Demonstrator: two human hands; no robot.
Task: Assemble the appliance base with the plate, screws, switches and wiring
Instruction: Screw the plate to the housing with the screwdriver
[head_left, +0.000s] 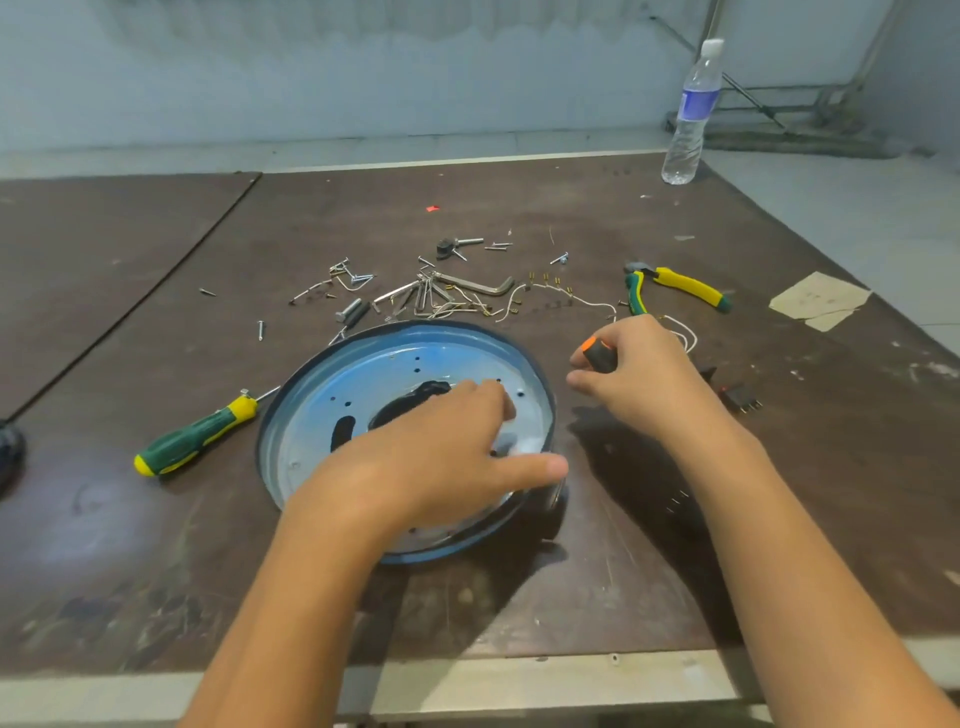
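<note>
A round blue appliance base (374, 374) lies open side up in the middle of the table, with small holes and black cut-outs in its floor. My left hand (441, 452) rests inside it, fingers on the floor near the right wall and thumb over the rim. My right hand (639, 374) hovers just right of the base and grips a tool with a black and orange handle (597, 356); its tip is hidden. Loose screws (353, 278) and white wires with brass terminals (550, 291) lie behind the base. Black switches (740, 397) sit right of my right hand.
A green and yellow screwdriver (195, 439) lies left of the base. Green and yellow pliers (670, 288) lie at the back right, near a paper scrap (818, 301). A hex key (478, 286) sits among the screws. A water bottle (691, 114) stands at the far right corner.
</note>
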